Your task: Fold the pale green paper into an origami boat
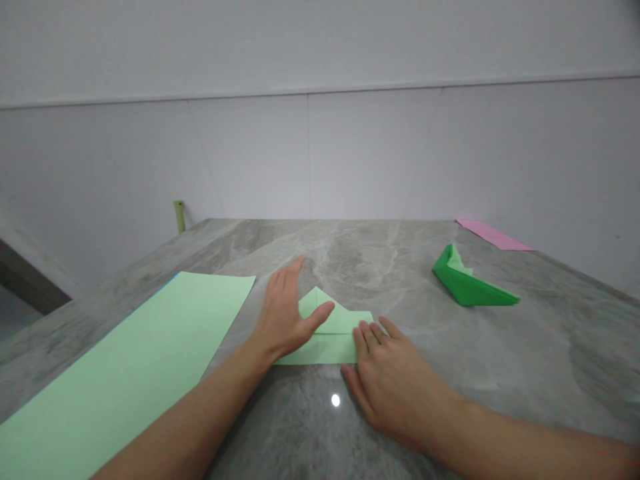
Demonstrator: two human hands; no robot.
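A light green sheet of folded paper [333, 348] lies on the grey marbled table, its top edge rising to a peak. Over its left part is my left hand [287, 313], thumb stretched across the paper and fingers extended upward; part of the paper is hidden beneath it. At the paper's right end, my right hand [387, 373] rests with its fingertips on the edge, fingers stretched out and thumb at the lower edge. Neither hand grips the paper.
Large light green paper [135, 360] lies at the left, partly under my left forearm. A darker green folded paper boat [470, 287] sits at the right. Pink paper [493, 235] lies by the back wall. A green object [179, 217] stands beyond the table's left edge.
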